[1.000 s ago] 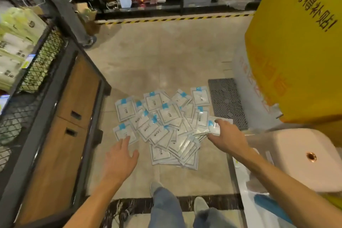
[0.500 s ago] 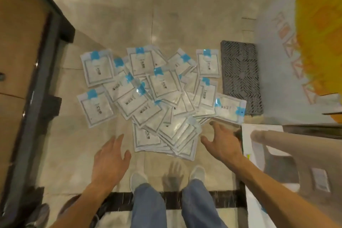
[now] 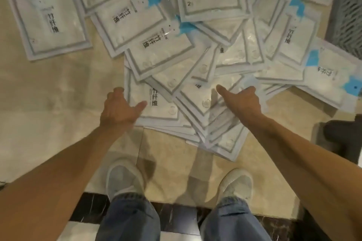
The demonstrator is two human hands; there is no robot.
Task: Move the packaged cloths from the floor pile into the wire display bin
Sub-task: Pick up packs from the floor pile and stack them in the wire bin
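1. Both hands have dropped from above the bare tile onto the near edge of the pile of packaged cloths [image 3: 176, 60], and the view has closed in so far that the cabinet, the yellow stand and the white stool have left the picture.

2. Nearest the viewer are two pale shoes [image 3: 125, 178] and blue jeans legs [image 3: 129, 219], standing on beige floor tiles [image 3: 49, 88] with a dark marble strip [image 3: 176, 219] beneath.

3. The left hand [image 3: 119, 109] sits at the left edge of the lowest packet [image 3: 156, 109]. Its fingers curl down at the packet's edge and the thumb lies across the top; whether the grip has closed on the packet or only rests there cannot be told.

4. The right hand [image 3: 242, 103] lies on the overlapping packets at the near right of the pile, thumb stretched left across them, fingers bent down out of sight. Its grip cannot be told either.

5. Beyond the hands the pile fans out across the floor, white packets with blue corner patches and dark printed characters, many overlapping. A dark grated mat [image 3: 346, 15] lies at the far right.

6. As a judgement, the task looks barely begun: the pile lies large on the floor, no packet is lifted, and the wire display bin is out of view. Gathering a handful and carrying it over remains.
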